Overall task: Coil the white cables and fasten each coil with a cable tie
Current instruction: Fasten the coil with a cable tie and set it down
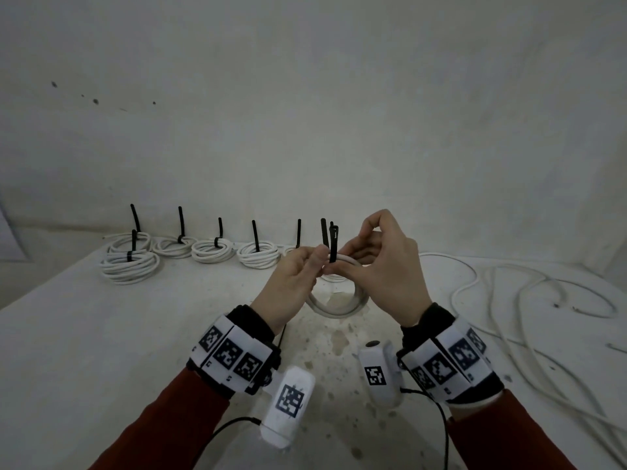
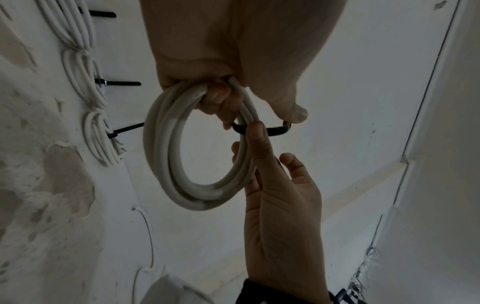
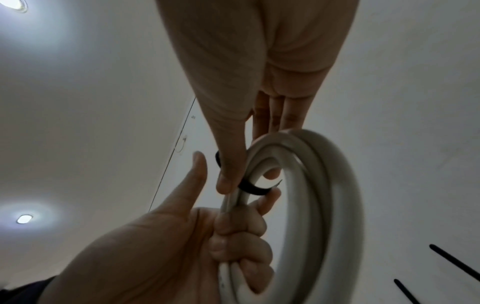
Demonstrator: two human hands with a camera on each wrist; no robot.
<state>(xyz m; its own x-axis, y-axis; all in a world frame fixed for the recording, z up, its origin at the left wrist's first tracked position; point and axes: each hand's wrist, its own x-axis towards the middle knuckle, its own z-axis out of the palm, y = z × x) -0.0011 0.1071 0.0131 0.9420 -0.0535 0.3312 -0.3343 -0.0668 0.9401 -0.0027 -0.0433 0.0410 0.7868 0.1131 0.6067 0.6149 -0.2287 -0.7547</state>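
Head view, item list:

1. White cable coil [image 1: 339,300], held above the table [image 1: 135,334] at frame centre, hanging below both hands; several turns, roughly round.
2. Left hand [image 1: 291,283], at 9 o'clock of the coil's top: fingers curled round the bunched turns, thumb up beside the tie. Left wrist view confirms the turns gripped inside the curled fingers [image 2: 218,98].
3. Right hand [image 1: 383,266], at 3 o'clock of the coil's top: thumb and fingertips pinching the black cable tie [image 1: 333,245], narrow grip; remaining fingers arched above.
4. Black cable tie: looped round the coil's top, both ends standing upright between the hands. Right wrist view shows the band [image 3: 252,188] wrapped across the turns; whether it is locked cannot be told.
5. Finished coils [image 1: 217,251], a row at 10 to 11 o'clock of the hands along the table's far edge, each with a black tie tail sticking up; one more [image 1: 130,264] sits in front at the row's left end.
6. Loose white cable [image 1: 529,300], sprawled on the table at 3 o'clock, well apart from the hands
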